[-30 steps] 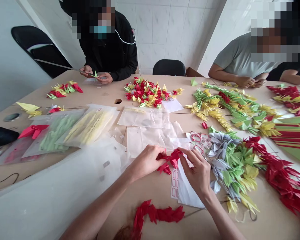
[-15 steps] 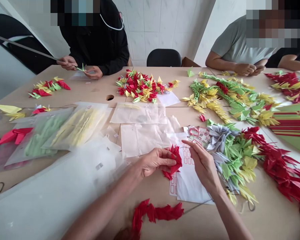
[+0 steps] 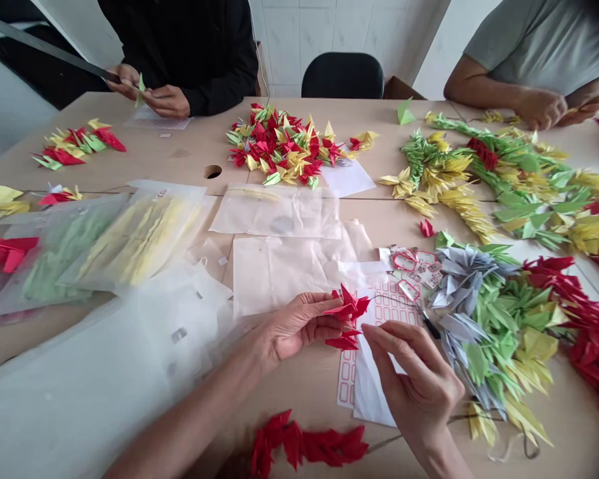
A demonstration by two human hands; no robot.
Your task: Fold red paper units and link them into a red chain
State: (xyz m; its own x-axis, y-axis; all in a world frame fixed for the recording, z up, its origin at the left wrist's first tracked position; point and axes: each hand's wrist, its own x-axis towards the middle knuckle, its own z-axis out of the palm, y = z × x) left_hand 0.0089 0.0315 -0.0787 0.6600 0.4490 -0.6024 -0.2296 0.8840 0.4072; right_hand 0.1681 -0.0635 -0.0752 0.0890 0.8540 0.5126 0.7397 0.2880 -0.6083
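Note:
My left hand [image 3: 302, 327] pinches a small bunch of red folded paper cranes [image 3: 348, 309] between thumb and fingers, above white paper. Just to its right, my right hand [image 3: 419, 379] has thumb and forefinger pinched together close to the lower folds; anything between the fingertips is too small to make out. A thin dark line [image 3: 392, 299] runs from the upper red piece toward a small black-handled item [image 3: 430, 324] beyond my right hand. Under my wrists, a red garland of folded paper [image 3: 324, 446] lies on the table with a cord trailing right.
Grey, green and yellow paper garlands [image 3: 484, 332] are heaped at right. Label sheets [image 3: 347, 379] lie beneath my hands. Plastic bags [image 3: 279, 269] and a large translucent sheet [image 3: 94, 372] cover the left. Mixed cranes [image 3: 289, 150] are piled farther back. Two people work across the table.
My right hand has come down from above, fingers extended, to a pinch beside the red cranes. The cranes in my left hand have turned and fanned out. The camera view has tilted downward.

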